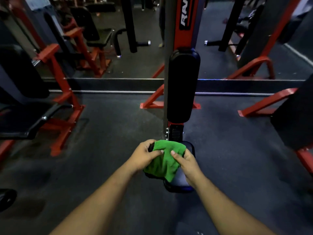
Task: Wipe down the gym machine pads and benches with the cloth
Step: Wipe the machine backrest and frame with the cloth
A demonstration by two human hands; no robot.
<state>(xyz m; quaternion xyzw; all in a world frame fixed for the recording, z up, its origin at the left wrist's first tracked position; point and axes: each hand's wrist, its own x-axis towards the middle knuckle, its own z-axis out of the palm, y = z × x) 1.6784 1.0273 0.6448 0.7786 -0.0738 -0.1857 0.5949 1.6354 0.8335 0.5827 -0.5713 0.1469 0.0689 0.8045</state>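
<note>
A green cloth (pixel 165 158) lies bunched over the small black seat pad (pixel 180 181) of a red-framed machine straight ahead. My left hand (pixel 144 157) grips the cloth's left side, fingers curled over the pad's edge. My right hand (pixel 187 164) pinches the cloth's right side, thumb on top. Above the seat stands a tall upright black back pad (pixel 183 85) on the machine's post (pixel 184 17).
A black bench seat (pixel 23 121) on a red frame stands at the left. Another black pad (pixel 294 119) with red legs is at the right. A mirror wall (pixel 118 48) runs behind the machine. Dark rubber floor (pixel 105 150) surrounds the seat; a weight plate (pixel 6 199) lies lower left.
</note>
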